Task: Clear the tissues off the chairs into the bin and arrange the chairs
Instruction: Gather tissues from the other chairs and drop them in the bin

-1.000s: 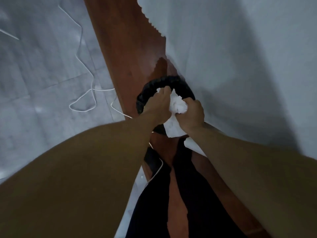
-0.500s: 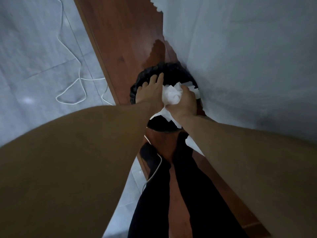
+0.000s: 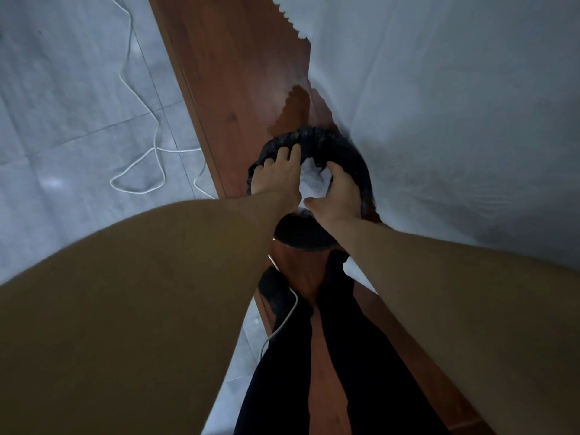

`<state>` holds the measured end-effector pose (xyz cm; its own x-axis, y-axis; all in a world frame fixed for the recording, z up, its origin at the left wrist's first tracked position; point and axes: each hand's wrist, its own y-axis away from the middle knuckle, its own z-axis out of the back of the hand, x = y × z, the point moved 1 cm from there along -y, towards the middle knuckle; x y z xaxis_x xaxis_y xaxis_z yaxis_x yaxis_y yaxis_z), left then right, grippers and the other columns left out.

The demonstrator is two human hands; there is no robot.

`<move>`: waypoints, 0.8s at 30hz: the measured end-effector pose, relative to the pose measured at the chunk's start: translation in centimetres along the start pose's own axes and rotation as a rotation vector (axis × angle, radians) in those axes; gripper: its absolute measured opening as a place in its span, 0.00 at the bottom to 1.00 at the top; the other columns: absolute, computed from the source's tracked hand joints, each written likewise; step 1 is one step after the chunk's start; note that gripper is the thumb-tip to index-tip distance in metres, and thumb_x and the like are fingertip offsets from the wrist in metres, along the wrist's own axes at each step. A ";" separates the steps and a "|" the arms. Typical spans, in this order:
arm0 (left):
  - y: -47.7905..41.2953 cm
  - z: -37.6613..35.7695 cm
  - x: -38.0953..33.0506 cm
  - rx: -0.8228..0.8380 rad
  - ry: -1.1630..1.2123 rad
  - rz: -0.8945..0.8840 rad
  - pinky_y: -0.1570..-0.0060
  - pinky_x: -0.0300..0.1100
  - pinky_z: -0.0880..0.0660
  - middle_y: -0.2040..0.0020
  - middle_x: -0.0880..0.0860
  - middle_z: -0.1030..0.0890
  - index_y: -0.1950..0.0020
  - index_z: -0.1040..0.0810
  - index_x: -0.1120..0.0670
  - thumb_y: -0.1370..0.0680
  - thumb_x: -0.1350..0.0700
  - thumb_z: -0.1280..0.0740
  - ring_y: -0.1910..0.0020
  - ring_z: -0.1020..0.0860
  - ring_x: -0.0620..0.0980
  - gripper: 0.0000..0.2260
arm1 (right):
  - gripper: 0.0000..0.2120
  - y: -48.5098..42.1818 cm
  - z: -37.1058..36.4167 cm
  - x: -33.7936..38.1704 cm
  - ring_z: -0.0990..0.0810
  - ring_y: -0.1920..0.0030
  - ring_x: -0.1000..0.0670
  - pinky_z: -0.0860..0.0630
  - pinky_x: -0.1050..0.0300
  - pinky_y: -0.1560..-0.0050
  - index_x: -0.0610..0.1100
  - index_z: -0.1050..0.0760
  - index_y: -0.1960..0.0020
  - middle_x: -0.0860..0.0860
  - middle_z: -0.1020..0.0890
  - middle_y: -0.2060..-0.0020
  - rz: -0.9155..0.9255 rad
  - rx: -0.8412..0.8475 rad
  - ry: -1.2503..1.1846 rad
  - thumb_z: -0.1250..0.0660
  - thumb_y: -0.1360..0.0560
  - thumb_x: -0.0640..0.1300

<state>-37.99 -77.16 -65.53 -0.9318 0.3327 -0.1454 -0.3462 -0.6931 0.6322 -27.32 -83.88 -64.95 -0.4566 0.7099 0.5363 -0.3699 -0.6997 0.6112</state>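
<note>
Since a second ago, both hands have pushed the crumpled white tissues (image 3: pixel 312 182) down from above the rim into the round black-lined bin (image 3: pixel 351 146). The left hand (image 3: pixel 277 177) now spreads flat; the right hand (image 3: pixel 340 193) cups the wad. Dumping looks nearly done; no chairs are visible. A white cable (image 3: pixel 147 158) trails near the feet, and a white cloth (image 3: pixel 439 120) crowds the bin.

Floor, left: pale grey tiles (image 3: pixel 69 98) with thin joint lines.
Floor, middle: a reddish-brown wooden strip (image 3: pixel 238 73) running away from the person, beside the tiles.
On the tiles: a white cable (image 3: pixel 147 127) lying in loose loops.
On the wooden strip: a round black-lined bin (image 3: pixel 361 171), and the person's dark feet (image 3: pixel 276 290) just before it.
</note>
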 end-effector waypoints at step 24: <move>19.5 26.1 -3.8 -0.289 -0.042 0.105 0.35 0.51 0.34 0.32 0.56 0.26 0.29 0.31 0.54 0.21 0.54 0.35 0.33 0.29 0.58 0.21 | 0.14 14.9 16.8 19.8 0.21 0.45 0.46 0.24 0.50 0.41 0.41 0.25 0.37 0.47 0.20 0.45 0.389 -0.025 0.070 0.35 0.22 0.40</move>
<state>-38.35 -75.25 -32.82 -0.9609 0.2714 -0.0558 -0.2706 -0.8762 0.3988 -28.25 -78.87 -35.46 -0.6202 0.3850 0.6835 -0.1777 -0.9176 0.3556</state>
